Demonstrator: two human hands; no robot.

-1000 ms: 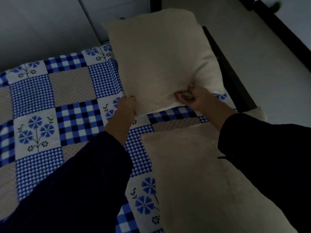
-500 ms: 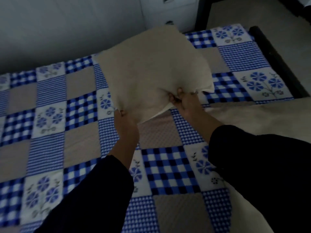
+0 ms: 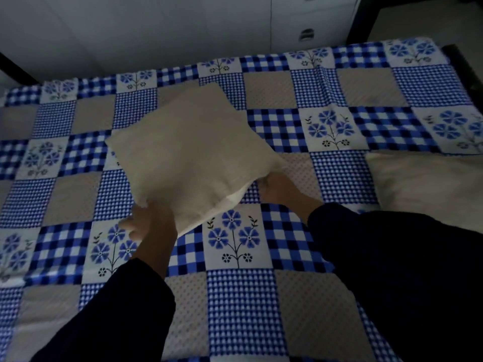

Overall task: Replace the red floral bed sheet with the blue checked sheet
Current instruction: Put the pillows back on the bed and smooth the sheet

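The blue checked sheet [image 3: 261,296], patched with blue flowers and beige squares, covers the bed. Above its middle I hold a cream pillow [image 3: 188,155], tilted with one corner pointing away from me. My right hand [image 3: 275,190] grips the pillow's near right edge. My left hand [image 3: 147,226] is under the pillow's near left corner, with fingers sticking out to the left and none over the pillow. No red floral sheet is in view.
A second cream pillow [image 3: 428,184] lies on the sheet at the right. White cabinets [image 3: 305,24] and a pale wall stand beyond the far side of the bed. The dark bed frame [image 3: 462,66] shows at the far right.
I have carried the pillow leftward from the right end of the bed to over its middle, and it is lower. My left hand's fingers have loosened from the corner.
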